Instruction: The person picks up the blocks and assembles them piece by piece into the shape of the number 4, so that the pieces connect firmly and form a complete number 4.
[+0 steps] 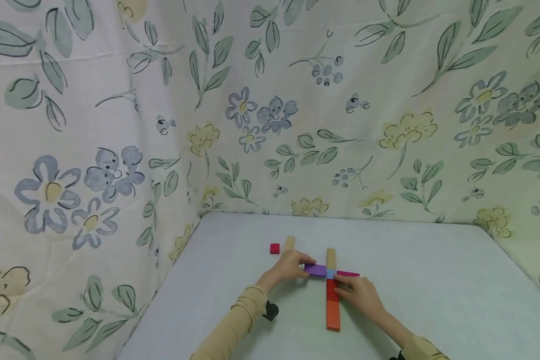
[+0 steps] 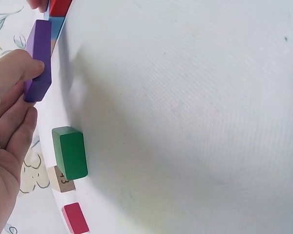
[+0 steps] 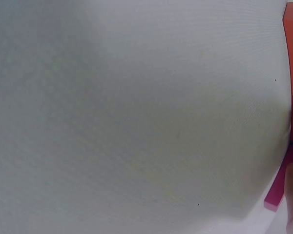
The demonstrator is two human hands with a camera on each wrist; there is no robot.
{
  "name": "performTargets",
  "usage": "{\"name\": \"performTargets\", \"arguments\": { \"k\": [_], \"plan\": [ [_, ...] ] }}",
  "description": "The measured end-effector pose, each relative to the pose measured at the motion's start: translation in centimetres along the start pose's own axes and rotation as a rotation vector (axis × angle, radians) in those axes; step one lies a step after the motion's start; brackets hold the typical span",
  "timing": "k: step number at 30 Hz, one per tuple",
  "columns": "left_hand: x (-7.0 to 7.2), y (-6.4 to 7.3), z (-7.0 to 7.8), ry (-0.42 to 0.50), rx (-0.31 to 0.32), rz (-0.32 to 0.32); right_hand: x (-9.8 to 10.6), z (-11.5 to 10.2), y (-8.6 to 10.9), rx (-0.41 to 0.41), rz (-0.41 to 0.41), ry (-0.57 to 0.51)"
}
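Note:
My left hand (image 1: 290, 265) pinches a purple block (image 1: 315, 270) between thumb and fingers, its right end right at a small light blue block (image 1: 331, 274). The left wrist view shows the thumb across the face of the purple block (image 2: 39, 61). On the other side, my right hand (image 1: 361, 292) rests its fingertips at the blue block and a red block (image 1: 332, 290), beside a magenta block (image 1: 348, 273). A finger partly covers the magenta block (image 3: 278, 187) in the right wrist view. A wooden block (image 1: 331, 257) extends behind the blue one; an orange block (image 1: 333, 315) continues the line in front.
A small red block (image 1: 275, 248) and a plain wooden block (image 1: 290, 243) lie at the back left of the white table (image 1: 432, 280). A green block (image 2: 71, 153) stands beside the left hand in the left wrist view. Floral cloth (image 1: 297, 125) hangs behind the table.

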State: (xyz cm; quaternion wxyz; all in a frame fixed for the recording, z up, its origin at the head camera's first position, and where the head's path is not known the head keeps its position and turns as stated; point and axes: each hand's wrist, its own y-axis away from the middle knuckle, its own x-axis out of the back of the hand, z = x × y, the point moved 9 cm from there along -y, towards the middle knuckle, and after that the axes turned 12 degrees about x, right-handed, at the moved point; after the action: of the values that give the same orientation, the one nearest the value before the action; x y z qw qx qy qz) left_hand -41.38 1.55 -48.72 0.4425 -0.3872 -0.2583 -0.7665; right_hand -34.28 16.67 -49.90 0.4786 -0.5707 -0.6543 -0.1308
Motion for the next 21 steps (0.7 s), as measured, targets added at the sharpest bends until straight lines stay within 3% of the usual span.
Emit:
{"name": "performTargets", "arguments": {
  "k": [21],
  "plan": [
    [-1.1, -0.4, -0.2, -0.036, 0.013, -0.019, 0.1, -0.1, 0.0, 0.008, 0.007, 0.011]
  ]
}}
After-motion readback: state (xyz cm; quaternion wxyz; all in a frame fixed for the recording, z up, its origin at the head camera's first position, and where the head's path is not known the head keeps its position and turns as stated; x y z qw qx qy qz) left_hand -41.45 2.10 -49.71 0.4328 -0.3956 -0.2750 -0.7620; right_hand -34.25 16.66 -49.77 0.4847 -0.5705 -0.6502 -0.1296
